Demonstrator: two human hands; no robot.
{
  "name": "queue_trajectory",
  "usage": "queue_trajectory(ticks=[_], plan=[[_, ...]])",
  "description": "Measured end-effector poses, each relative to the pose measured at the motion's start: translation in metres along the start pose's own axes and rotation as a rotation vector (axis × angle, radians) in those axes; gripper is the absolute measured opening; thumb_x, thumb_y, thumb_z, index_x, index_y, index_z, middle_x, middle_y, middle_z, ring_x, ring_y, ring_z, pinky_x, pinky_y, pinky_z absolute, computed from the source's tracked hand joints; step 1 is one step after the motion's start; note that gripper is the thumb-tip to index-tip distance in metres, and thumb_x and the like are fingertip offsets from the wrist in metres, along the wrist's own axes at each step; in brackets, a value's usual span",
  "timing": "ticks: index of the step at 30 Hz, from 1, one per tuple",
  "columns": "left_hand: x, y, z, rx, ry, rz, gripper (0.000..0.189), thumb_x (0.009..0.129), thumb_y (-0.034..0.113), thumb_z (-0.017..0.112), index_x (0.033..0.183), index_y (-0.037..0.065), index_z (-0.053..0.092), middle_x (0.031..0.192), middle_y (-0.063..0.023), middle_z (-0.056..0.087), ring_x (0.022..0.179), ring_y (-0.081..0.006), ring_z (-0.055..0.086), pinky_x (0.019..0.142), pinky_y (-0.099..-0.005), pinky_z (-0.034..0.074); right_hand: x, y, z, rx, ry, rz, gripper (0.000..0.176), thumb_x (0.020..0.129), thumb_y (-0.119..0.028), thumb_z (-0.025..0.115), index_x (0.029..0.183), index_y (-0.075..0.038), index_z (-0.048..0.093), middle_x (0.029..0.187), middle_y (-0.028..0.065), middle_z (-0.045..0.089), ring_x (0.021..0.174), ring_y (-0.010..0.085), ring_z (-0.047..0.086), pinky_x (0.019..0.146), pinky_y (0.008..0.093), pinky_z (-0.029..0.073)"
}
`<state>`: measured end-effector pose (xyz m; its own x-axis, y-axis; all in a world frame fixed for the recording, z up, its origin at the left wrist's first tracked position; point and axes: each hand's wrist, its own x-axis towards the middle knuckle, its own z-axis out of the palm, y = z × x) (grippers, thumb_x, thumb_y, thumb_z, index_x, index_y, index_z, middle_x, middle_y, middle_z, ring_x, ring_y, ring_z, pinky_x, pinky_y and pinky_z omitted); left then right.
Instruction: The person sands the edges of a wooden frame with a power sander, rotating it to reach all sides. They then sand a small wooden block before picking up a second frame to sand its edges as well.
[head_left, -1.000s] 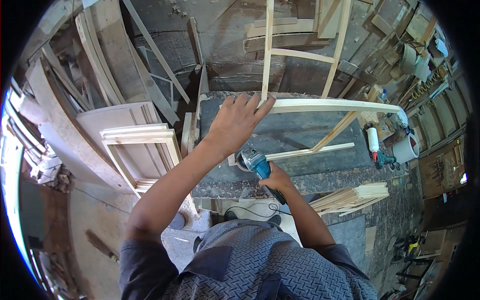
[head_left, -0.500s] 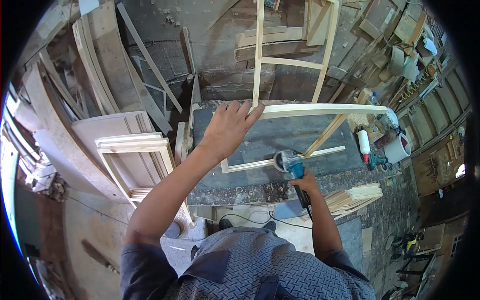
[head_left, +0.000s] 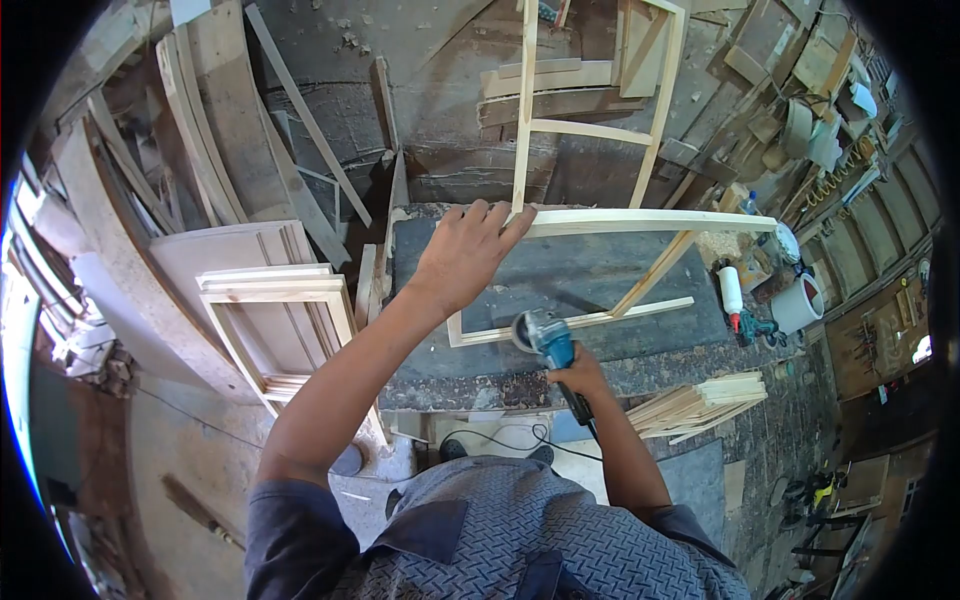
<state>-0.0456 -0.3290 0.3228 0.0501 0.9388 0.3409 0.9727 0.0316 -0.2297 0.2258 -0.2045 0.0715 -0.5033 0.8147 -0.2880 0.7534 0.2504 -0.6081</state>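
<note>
A pale wooden frame [head_left: 650, 221] lies across the dark workbench [head_left: 590, 262] and reaches beyond its far edge. My left hand [head_left: 463, 252] rests palm down on the frame's far rail near its left corner. My right hand [head_left: 575, 378] grips the handle of a blue angle grinder [head_left: 546, 339]. The grinder's disc sits on the frame's near rail [head_left: 600, 316], left of the middle. Its black cord trails down toward my body.
A stack of similar frames [head_left: 275, 290] leans left of the bench. Thin wooden strips [head_left: 700, 402] are piled at the right front. A glue bottle [head_left: 732, 290] and a white bucket [head_left: 800, 302] stand at the right. Boards and scrap fill the floor behind.
The grinder slid right along the near rail, then came back left toward the middle. My left hand kept its hold on the far rail.
</note>
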Motion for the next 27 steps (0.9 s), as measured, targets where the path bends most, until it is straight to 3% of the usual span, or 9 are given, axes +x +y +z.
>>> queue_trajectory(ticks=[4,6,7,9,12,16,19,23,27], plan=[[-0.006,-0.009,0.005,0.118,0.215,0.02,0.069,0.081,0.01,0.066,0.146,0.01,0.042,0.132,-0.01,0.054,0.118,-0.0274,0.054,0.099,-0.038,0.045,-0.027,-0.03,-0.006,-0.064,-0.125,-0.026,0.086,0.056,-0.035,0.085,0.129,-0.004,0.054,0.117,0.0247,0.067,0.113,0.0408,0.063,0.095,0.0444,0.05],[-0.018,-0.007,0.004,-0.004,0.433,-0.197,0.076,0.079,0.006,0.068,0.148,0.008,0.038,0.14,-0.0135,0.05,0.128,-0.0314,0.05,0.104,-0.041,0.044,-0.046,-0.017,-0.01,-0.015,-0.099,-0.058,0.086,0.056,-0.034,0.085,0.129,-0.003,0.054,0.116,0.0253,0.067,0.112,0.0411,0.063,0.095,0.0445,0.05],[-0.022,-0.005,0.011,-0.001,0.437,-0.196,0.076,0.079,0.006,0.068,0.148,0.008,0.038,0.14,-0.0135,0.05,0.128,-0.0314,0.05,0.104,-0.041,0.044,-0.054,-0.01,-0.012,0.035,-0.077,-0.086,0.087,0.056,-0.034,0.085,0.13,-0.001,0.054,0.115,0.0259,0.067,0.111,0.0415,0.063,0.095,0.0447,0.05],[-0.031,0.001,0.048,-0.705,0.569,-0.562,0.08,0.08,0.003,0.067,0.151,0.007,0.032,0.142,-0.0204,0.048,0.124,-0.0415,0.054,0.098,-0.0428,0.051,-0.065,0.021,-0.013,0.055,-0.06,-0.073,0.087,0.056,-0.033,0.086,0.13,0.0,0.054,0.112,0.0258,0.067,0.108,0.0409,0.065,0.093,0.0438,0.051],[-0.044,0.004,0.114,-0.931,0.432,-0.737,0.082,0.081,-0.001,0.065,0.152,0.006,0.026,0.142,-0.0256,0.046,0.118,-0.048,0.055,0.095,-0.0454,0.052,-0.091,0.021,-0.037,0.107,-0.05,-0.012,0.084,0.055,-0.029,0.087,0.126,0.002,0.055,0.107,0.0226,0.068,0.1,0.0359,0.066,0.09,0.0407,0.051],[-0.038,0.019,0.111,-0.841,0.477,-0.747,0.085,0.083,-0.001,0.066,0.154,0.001,0.02,0.145,-0.0295,0.042,0.13,-0.0452,0.047,0.108,-0.0462,0.041,-0.105,0.051,-0.06,0.208,-0.027,0.007,0.086,0.053,-0.029,0.089,0.125,0.004,0.055,0.1,0.0182,0.068,0.091,0.0292,0.066,0.085,0.0378,0.052],[-0.039,0.029,0.126,-0.656,0.529,-0.749,0.089,0.081,-0.002,0.065,0.155,0.004,0.015,0.143,-0.0295,0.043,0.119,-0.0518,0.052,0.096,-0.0484,0.049,-0.115,0.068,-0.074,0.337,0.027,-0.002,0.08,0.054,-0.024,0.089,0.122,0.003,0.057,0.098,0.0143,0.068,0.091,0.0254,0.066,0.083,0.0367,0.052],[-0.046,0.047,0.129,-0.578,0.516,-0.786,0.091,0.081,-0.003,0.064,0.155,0.004,0.011,0.146,-0.031,0.039,0.121,-0.0542,0.048,0.101,-0.0505,0.045,-0.115,0.105,-0.086,0.405,-0.025,0.054,0.074,0.055,-0.02,0.089,0.119,0.001,0.058,0.098,0.0108,0.068,0.09,0.0227,0.065,0.083,0.0355,0.052],[-0.051,0.054,0.135,-0.533,0.602,-0.759,0.087,0.081,-0.002,0.065,0.153,0.001,0.017,0.146,-0.0322,0.039,0.124,-0.0503,0.049,0.103,-0.0495,0.044,-0.118,0.109,-0.104,0.474,-0.042,0.038,0.072,0.055,-0.018,0.089,0.118,0.0,0.059,0.099,0.0081,0.068,0.089,0.0206,0.064,0.083,0.0348,0.052]])
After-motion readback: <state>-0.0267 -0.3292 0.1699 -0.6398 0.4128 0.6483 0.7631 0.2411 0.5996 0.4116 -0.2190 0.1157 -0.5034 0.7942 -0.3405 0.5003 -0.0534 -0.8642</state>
